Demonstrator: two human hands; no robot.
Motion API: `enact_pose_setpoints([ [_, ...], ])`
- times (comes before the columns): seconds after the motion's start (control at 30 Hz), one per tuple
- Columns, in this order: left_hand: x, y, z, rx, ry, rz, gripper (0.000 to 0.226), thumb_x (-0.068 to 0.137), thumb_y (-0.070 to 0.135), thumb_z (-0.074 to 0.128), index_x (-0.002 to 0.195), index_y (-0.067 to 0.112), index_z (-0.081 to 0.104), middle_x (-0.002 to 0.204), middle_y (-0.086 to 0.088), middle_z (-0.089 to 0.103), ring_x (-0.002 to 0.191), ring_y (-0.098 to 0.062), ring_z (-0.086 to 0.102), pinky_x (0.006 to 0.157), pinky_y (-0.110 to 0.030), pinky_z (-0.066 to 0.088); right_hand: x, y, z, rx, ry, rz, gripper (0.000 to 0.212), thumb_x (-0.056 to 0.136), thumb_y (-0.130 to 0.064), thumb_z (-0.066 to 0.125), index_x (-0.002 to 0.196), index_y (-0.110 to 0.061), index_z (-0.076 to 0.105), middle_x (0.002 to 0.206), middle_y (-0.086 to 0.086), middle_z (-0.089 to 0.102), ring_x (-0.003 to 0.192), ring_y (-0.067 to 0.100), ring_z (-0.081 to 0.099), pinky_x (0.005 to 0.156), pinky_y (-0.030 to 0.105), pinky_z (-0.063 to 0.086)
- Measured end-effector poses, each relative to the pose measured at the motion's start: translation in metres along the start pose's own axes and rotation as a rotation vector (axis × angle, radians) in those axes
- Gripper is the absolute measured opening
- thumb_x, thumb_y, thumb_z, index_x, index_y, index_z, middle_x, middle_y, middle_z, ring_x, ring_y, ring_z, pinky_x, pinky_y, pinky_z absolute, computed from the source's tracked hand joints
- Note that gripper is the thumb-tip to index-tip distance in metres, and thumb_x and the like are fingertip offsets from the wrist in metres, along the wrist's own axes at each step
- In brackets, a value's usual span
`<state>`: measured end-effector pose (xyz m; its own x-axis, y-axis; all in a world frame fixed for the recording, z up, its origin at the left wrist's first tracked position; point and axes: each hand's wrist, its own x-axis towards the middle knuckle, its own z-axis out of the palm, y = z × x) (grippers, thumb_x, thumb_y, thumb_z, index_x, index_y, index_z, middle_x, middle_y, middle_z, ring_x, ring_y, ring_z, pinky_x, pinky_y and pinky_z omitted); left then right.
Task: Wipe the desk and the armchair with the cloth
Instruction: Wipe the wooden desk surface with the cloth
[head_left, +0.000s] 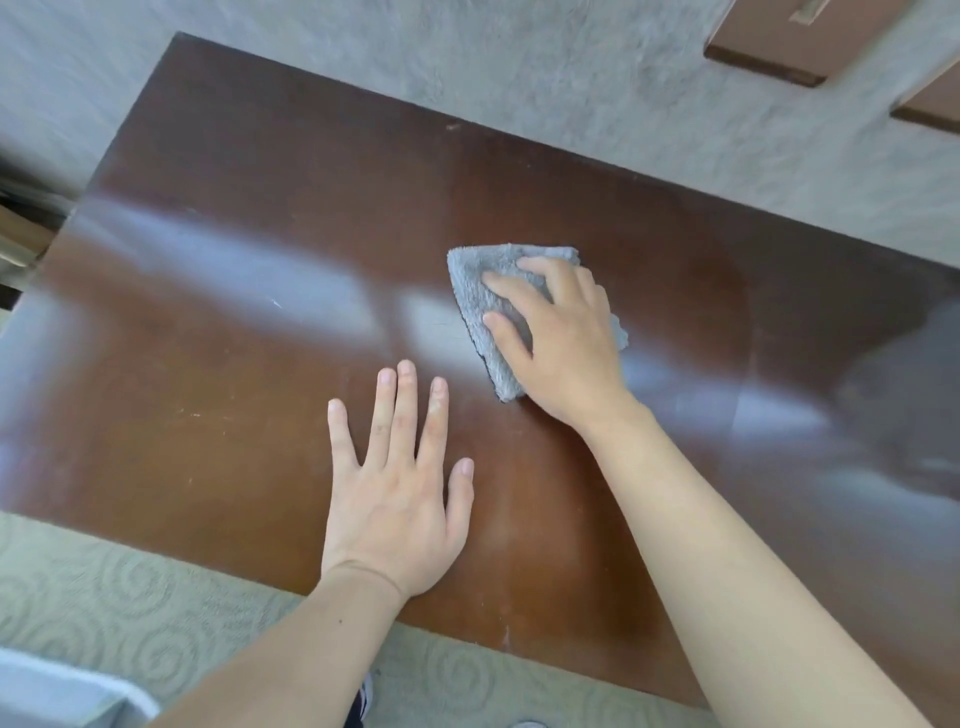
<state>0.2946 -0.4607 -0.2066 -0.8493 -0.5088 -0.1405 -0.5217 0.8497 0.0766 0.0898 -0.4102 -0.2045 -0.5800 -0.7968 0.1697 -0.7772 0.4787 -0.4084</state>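
Observation:
The brown wooden desk (234, 218) fills most of the view, its glossy top reflecting light. A folded grey cloth (480, 270) lies on the desk right of centre. My right hand (561, 343) presses flat on top of the cloth, fingers spread and straight. My left hand (400, 493) rests flat on the bare desk near the front edge, fingers straight and spread, a little to the left of and nearer than the cloth. No armchair shows in this view.
A grey textured wall (571, 93) runs behind the desk. Brown wooden pieces (779, 52) hang at the top right. Patterned pale carpet (130, 597) lies below the desk's front edge. A white object (62, 696) sits at the bottom left corner.

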Motion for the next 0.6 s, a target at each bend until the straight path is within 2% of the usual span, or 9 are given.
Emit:
enact_pose_setpoints([
  [0.13,0.000,0.001,0.001,-0.005,0.006,0.004,0.069,0.099,0.043,0.029,0.157,0.006,0.026,0.164,-0.021,0.017,0.153,-0.034,0.013,0.117,-0.067,0.012,0.024,0.006,-0.010,0.047,0.054,-0.011,0.017,0.093,-0.019,0.063,0.098,-0.004,0.069,0.102,0.015,0.060,0.093,0.035,0.051,0.085,0.045,0.043],
  [0.23,-0.001,0.000,0.002,-0.005,0.019,0.000,0.069,0.099,0.044,0.029,0.157,0.007,0.025,0.164,-0.020,0.016,0.154,-0.033,0.011,0.117,-0.067,0.012,0.082,0.001,-0.006,0.168,0.221,0.130,0.019,0.096,-0.014,0.056,0.089,0.002,0.062,0.096,0.019,0.060,0.092,0.036,0.052,0.085,0.043,0.041],
  [0.3,-0.002,0.001,0.004,-0.002,0.028,0.000,0.069,0.099,0.043,0.029,0.157,0.007,0.025,0.164,-0.020,0.017,0.154,-0.032,0.012,0.117,-0.067,0.012,0.116,-0.007,0.004,0.211,0.223,0.157,0.023,0.099,-0.018,0.052,0.108,0.000,0.065,0.108,0.014,0.063,0.104,0.032,0.054,0.094,0.039,0.039],
  [0.37,-0.002,0.001,0.006,-0.004,0.044,0.002,0.069,0.099,0.043,0.028,0.157,0.007,0.027,0.164,-0.020,0.018,0.153,-0.033,0.013,0.117,-0.067,0.013,0.135,-0.014,0.020,0.076,0.040,0.133,0.040,0.103,-0.027,0.045,0.138,-0.010,0.054,0.133,0.009,0.055,0.126,0.027,0.047,0.105,0.033,0.032],
  [0.4,-0.002,0.001,0.006,-0.003,0.051,0.001,0.069,0.099,0.044,0.028,0.157,0.007,0.027,0.164,-0.019,0.018,0.153,-0.032,0.013,0.117,-0.067,0.014,0.138,-0.015,0.027,-0.027,-0.021,0.111,0.045,0.103,-0.031,0.041,0.146,-0.016,0.047,0.143,0.008,0.048,0.133,0.025,0.042,0.107,0.032,0.029],
  [0.47,0.001,0.000,0.006,-0.002,0.056,0.003,0.069,0.099,0.044,0.028,0.157,0.007,0.026,0.164,-0.019,0.018,0.153,-0.032,0.012,0.117,-0.067,0.013,0.136,-0.011,0.032,-0.129,-0.065,0.069,0.048,0.105,-0.034,0.036,0.151,-0.021,0.040,0.155,0.007,0.036,0.143,0.024,0.032,0.111,0.034,0.025],
  [0.6,0.002,0.000,0.006,0.008,0.051,0.004,0.069,0.098,0.044,0.029,0.157,0.007,0.026,0.164,-0.019,0.017,0.153,-0.032,0.012,0.117,-0.067,0.012,0.094,-0.001,0.022,-0.135,-0.140,0.017,0.049,0.107,-0.038,0.032,0.154,-0.027,0.034,0.165,0.005,0.022,0.152,0.026,0.016,0.120,0.039,0.015],
])
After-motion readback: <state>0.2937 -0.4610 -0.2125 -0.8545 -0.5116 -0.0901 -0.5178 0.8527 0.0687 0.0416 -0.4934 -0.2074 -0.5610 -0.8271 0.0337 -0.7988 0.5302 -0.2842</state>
